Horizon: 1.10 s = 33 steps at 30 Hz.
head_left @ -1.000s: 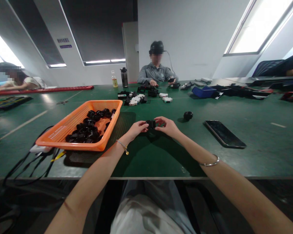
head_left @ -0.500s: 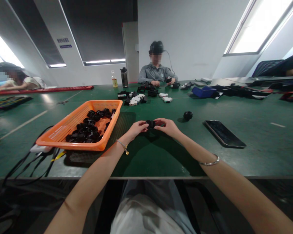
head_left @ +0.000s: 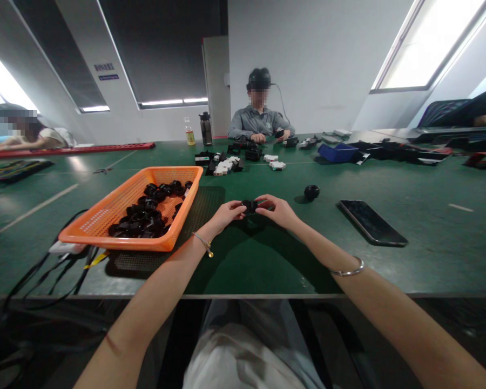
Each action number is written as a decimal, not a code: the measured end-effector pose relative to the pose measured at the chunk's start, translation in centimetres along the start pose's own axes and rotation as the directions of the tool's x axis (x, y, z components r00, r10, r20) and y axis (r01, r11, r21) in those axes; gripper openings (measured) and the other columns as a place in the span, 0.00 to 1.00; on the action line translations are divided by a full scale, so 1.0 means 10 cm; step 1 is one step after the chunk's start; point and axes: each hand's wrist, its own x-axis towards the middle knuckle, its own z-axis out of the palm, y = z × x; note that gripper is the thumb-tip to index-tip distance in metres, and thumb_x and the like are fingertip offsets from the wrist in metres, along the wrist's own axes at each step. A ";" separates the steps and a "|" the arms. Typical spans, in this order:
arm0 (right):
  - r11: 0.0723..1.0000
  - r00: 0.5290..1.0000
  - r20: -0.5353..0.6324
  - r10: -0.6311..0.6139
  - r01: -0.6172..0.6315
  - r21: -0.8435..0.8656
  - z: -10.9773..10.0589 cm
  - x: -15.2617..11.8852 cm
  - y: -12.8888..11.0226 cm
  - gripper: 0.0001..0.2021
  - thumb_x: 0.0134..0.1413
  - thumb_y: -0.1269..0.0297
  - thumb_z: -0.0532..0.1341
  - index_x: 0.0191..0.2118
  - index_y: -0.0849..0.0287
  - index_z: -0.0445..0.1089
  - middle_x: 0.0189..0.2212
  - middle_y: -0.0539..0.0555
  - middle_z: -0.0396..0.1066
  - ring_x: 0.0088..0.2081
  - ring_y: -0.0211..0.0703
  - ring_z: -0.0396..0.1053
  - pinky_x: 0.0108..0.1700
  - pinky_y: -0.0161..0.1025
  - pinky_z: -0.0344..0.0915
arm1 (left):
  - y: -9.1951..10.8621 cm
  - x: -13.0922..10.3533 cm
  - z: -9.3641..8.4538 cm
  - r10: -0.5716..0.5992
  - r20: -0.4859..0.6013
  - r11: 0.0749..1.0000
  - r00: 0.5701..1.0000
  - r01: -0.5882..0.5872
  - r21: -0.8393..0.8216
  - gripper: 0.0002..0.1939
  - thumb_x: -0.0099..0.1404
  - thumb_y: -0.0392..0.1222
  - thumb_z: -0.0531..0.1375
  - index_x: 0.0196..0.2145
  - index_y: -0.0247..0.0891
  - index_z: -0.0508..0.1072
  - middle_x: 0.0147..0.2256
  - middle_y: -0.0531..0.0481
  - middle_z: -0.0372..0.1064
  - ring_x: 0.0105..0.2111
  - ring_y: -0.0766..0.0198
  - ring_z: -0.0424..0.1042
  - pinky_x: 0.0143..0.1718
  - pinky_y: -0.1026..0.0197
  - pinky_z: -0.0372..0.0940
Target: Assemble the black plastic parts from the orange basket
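- Left hand (head_left: 230, 212): grip closed, thumb and fingers pinching the left side of the small black part (head_left: 250, 207).
- Right hand (head_left: 276, 209): grip nearly closed, thumb and fingertips at the right side of the same part; other fingers bent.
- Part position: between the two hands, over the near middle of the green desk (head_left: 441, 221). Cannot tell whether its underside touches the surface.
- Orange basket (head_left: 117, 243): left of the hands, holding a loose heap of black ring-like parts (head_left: 143, 219).
- Round black piece (head_left: 311, 192): on the desk, right of and beyond the right hand, apart from it.
- Phone (head_left: 372, 222): lying flat, dark screen up, farther right.
- White pieces (head_left: 225, 166): beyond the hands, clustered with black ones; blue box (head_left: 335, 153) right of these.
- Clear bottle (head_left: 190, 132) and dark bottle (head_left: 206, 129): upright, side by side near the far edge.
- Person in grey shirt (head_left: 260, 120): seated opposite, both hands at the desk, a dark object in one.
- Cables (head_left: 44, 266): left, by the basket's near corner.
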 end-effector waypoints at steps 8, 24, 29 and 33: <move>1.000 1.000 0.004 0.009 -0.009 -0.024 0.00 0.00 -0.02 0.14 0.41 0.64 0.64 0.39 0.58 0.70 0.28 0.50 0.74 0.30 0.40 0.71 0.37 0.40 0.67 | 0.02 -0.01 0.02 -0.016 -0.015 1.000 1.000 0.016 -0.010 0.11 0.56 0.29 0.60 0.39 0.27 0.70 0.26 0.51 0.69 0.22 0.75 0.66 0.31 0.67 0.64; 0.999 0.999 -0.011 -0.031 0.031 -0.007 0.04 0.01 0.00 0.16 0.42 0.69 0.63 0.42 0.59 0.69 0.37 0.54 0.74 0.35 0.41 0.72 0.41 0.41 0.68 | 0.02 -0.02 0.03 -0.026 -0.015 1.000 1.000 0.026 0.009 0.09 0.57 0.29 0.60 0.38 0.27 0.69 0.24 0.53 0.68 0.21 0.75 0.66 0.29 0.69 0.63; 0.999 0.999 0.009 -0.046 0.046 -0.011 0.05 0.02 0.00 0.14 0.45 0.67 0.61 0.42 0.59 0.70 0.37 0.55 0.74 0.37 0.42 0.72 0.41 0.42 0.68 | 0.00 -0.01 0.01 0.001 0.011 1.000 1.000 -0.001 0.005 0.10 0.55 0.29 0.62 0.37 0.28 0.70 0.26 0.51 0.69 0.23 0.75 0.67 0.32 0.67 0.63; 1.000 0.999 0.024 -0.022 0.022 -0.003 0.04 0.02 0.00 0.12 0.46 0.67 0.60 0.40 0.60 0.70 0.36 0.55 0.74 0.36 0.42 0.71 0.41 0.42 0.67 | -0.01 -0.01 0.01 0.044 0.013 0.999 0.999 -0.044 0.024 0.13 0.52 0.28 0.63 0.37 0.30 0.71 0.32 0.50 0.70 0.26 0.74 0.68 0.35 0.65 0.65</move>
